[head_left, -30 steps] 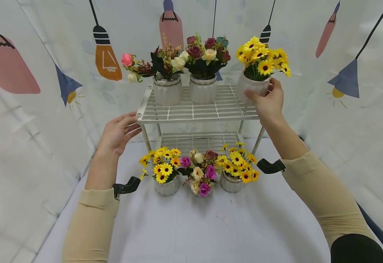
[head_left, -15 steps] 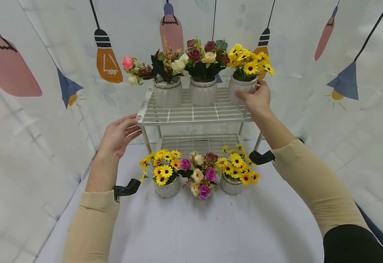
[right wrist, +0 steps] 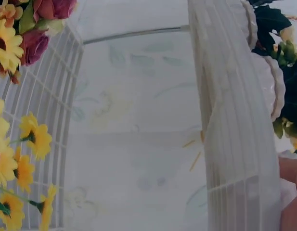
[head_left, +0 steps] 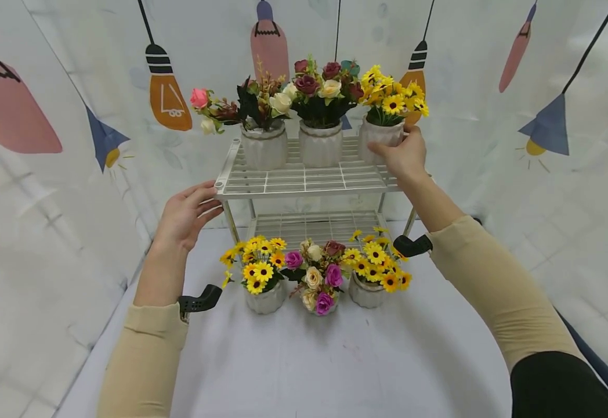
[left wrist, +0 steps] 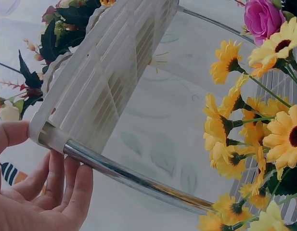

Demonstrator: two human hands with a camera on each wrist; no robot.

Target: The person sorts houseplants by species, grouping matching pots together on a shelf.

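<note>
In the head view, my right hand (head_left: 407, 155) grips a whitish flower pot (head_left: 379, 135) of yellow daisy-like flowers at the right end of the white wire rack's top shelf (head_left: 304, 190). Thumb in front, fingers behind it. At the opposite end, my left hand (head_left: 183, 217) holds the shelf's left front corner. The left wrist view shows that hand (left wrist: 52, 197) with fingers around the corner (left wrist: 52, 137) and under it by the metal post. Only part of my right hand (right wrist: 291, 192) appears at the right wrist view's edge; its grip is hidden there.
Two more pots, one with mixed flowers (head_left: 264, 148) and one with roses (head_left: 321, 145), stand on the top shelf. Below, in front of the lower shelf (head_left: 317, 223), are a left daisy pot (head_left: 265, 299), a purple-rose pot (head_left: 314, 278) and a right daisy pot (head_left: 368, 293).
My right hand has moved the pot of yellow flowers left along the top shelf, closer to the rose pot. The left hand has stayed at the rack's corner.
</note>
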